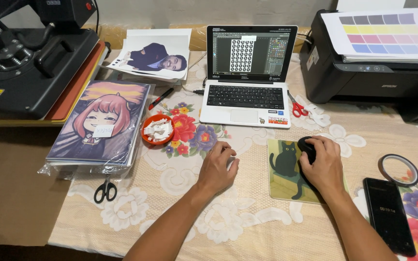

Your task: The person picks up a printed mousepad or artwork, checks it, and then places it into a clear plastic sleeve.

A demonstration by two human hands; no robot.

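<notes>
right hand (321, 164) — cupped over black mouse (307, 146) | left hand (217, 167) — loosely curled, seemingly empty, on tablecloth (247, 212)

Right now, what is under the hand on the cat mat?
Under the right hand sits a black computer mouse, only its front end showing. The rest is covered by the palm. Below lies the mouse mat with a black cat picture, its right part hidden by hand and wrist.

pale wall (170, 12) behind a table (247, 232) under floral lace cloth
</notes>
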